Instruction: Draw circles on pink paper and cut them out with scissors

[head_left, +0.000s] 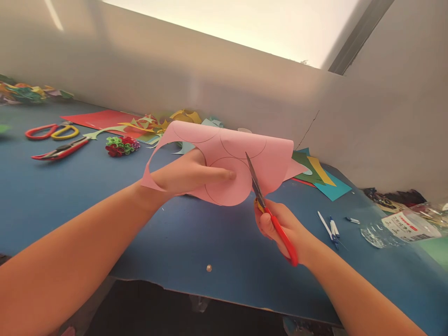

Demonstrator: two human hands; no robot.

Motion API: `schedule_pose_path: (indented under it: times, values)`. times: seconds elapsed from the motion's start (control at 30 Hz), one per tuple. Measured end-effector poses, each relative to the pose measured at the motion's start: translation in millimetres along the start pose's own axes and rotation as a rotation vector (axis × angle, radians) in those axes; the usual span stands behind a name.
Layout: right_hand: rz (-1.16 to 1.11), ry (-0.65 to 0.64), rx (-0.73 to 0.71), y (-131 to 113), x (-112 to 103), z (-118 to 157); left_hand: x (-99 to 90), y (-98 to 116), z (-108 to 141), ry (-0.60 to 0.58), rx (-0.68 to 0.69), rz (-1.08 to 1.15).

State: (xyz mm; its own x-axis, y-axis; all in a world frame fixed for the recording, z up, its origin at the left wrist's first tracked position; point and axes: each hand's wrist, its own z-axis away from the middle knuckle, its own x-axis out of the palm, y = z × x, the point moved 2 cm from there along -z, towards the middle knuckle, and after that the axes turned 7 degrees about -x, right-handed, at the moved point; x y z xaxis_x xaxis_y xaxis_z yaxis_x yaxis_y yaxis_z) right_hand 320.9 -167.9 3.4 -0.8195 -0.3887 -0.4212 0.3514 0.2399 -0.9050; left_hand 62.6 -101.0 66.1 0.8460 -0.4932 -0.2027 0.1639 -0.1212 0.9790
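My left hand [187,175] holds a pink paper sheet [271,156] above the blue table [70,196], thumb laid across a pencilled circle. Several drawn circles show on the sheet, and its left edge has a curved cut-out. My right hand [280,226] grips red-handled scissors [269,210]. Their blades point up and cut into the pink sheet along the right side of the circle.
Another pair of red and yellow scissors [56,140] lies at the far left beside rolled paper flowers [121,145]. Coloured paper sheets and scraps [318,175] lie by the wall. Pens [331,227] and a plastic packet [402,226] lie at right.
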Motion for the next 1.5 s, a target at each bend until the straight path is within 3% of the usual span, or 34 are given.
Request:
schedule_pose_path:
  times: [0.7, 1.03, 1.5]
  values:
    - [-0.036, -0.009, 0.032, 1, 2, 1, 2.3, 1, -2, -0.011, 0.071, -0.029]
    - [-0.065, -0.010, 0.018, 19, 0, 3, 0.9, -3, -2, 0.017, 0.030, -0.042]
    - [-0.027, 0.004, 0.065, 4, 2, 2, 1.8, -2, -2, 0.037, -0.003, -0.053]
